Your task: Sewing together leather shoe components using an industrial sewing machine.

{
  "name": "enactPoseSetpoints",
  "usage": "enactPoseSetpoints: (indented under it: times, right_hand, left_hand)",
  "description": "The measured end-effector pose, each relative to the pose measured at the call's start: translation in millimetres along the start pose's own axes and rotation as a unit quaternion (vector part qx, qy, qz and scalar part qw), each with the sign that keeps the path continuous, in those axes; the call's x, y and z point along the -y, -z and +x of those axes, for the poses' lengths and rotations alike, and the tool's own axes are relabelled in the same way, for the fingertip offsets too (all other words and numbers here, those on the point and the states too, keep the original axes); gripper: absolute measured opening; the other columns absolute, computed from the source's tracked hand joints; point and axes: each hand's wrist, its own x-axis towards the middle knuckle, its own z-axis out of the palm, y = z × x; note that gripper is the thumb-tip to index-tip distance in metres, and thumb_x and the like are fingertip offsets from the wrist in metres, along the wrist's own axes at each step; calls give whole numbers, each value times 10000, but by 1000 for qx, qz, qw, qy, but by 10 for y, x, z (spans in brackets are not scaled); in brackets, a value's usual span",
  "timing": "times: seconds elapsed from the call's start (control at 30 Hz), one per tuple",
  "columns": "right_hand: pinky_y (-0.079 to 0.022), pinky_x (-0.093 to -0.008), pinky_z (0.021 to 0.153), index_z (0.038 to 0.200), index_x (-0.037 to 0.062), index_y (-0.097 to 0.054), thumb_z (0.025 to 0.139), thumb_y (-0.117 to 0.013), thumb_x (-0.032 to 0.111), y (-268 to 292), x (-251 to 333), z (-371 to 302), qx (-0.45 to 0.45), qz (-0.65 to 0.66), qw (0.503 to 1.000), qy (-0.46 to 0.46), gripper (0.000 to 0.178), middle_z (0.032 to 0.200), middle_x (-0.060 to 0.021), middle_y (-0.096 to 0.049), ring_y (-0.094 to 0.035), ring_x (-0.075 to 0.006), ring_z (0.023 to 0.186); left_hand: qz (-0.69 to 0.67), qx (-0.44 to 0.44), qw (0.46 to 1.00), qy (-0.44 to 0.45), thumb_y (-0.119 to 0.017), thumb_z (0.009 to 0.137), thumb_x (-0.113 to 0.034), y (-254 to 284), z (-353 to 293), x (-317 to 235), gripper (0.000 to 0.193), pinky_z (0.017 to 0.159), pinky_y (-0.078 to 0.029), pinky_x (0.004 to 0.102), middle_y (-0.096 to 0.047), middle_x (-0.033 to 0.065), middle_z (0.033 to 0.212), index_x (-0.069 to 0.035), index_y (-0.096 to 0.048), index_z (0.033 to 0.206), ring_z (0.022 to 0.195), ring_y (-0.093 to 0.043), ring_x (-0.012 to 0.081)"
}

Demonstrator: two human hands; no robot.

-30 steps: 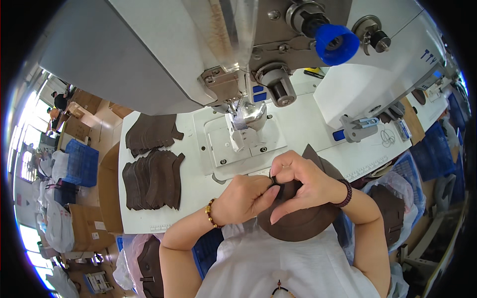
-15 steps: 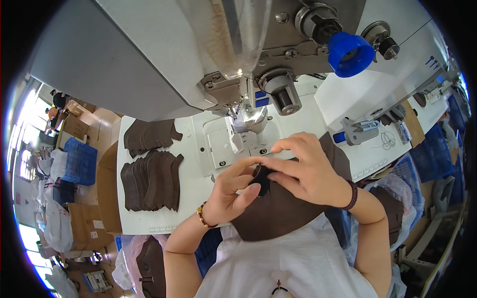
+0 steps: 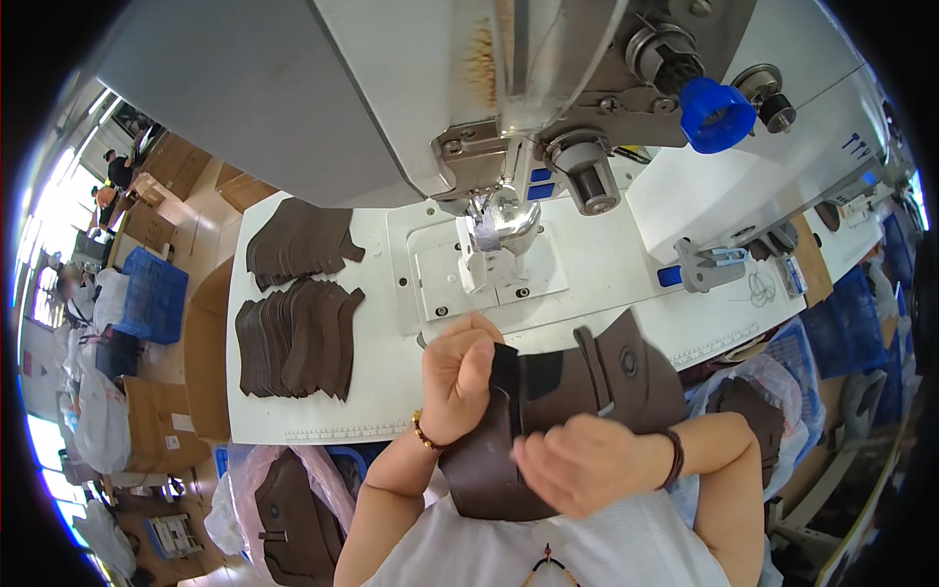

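Note:
A dark brown leather-like panel (image 3: 650,396) lies across my lap and the near edge of the table. It has a round eyelet, a slit and a strap-like strip on its right part. My left hand (image 3: 457,383) is closed in a fist on its upper left edge, where a black patch (image 3: 505,372) shows beside the thumb. Over the panel's lower middle is my right hand (image 3: 587,465), its fingers bent and blurred by motion. Whether they pinch anything cannot be made out. Beyond the panel stands a sewing machine (image 3: 479,264), its needle area above a white plate.
Two stacks of brown cut pieces, a far one (image 3: 303,240) and a near one (image 3: 298,340), lie on the white table (image 3: 381,391) at left. Bagged brown panels (image 3: 289,514) hang below its front left edge. A grey clamp-like fitting (image 3: 706,264) stands at right.
The panel has been turned over and now shows its eyelet and slit. My hands have moved apart: the left closed on the edge, the right lower over the panel. The view has shifted slightly.

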Motion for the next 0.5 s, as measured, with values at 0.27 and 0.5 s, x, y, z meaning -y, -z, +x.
enactPoseSetpoints:
  times: [0.27,0.5]
  right_hand:
    - [-454,-348,723,883,40,-594,782,-646,323,-21,-39,-44,48,128,991,-12,305,947,-94,-577,-551,-255,912]
    - [-422,-381,851,1020,83,-595,638,-837,443,-205,-806,-66,-5,226,873,-431,577,885,-80,-616,-581,-283,843]
  left_hand:
    - [44,-12,999,-1,-505,959,-201,72,66,-1,363,617,-364,276,-539,99,784,46,-485,695,669,-428,154]
    - [-99,26,994,26,-761,813,-162,102,230,10,294,625,-412,234,-563,65,968,16,-567,941,700,-458,91]
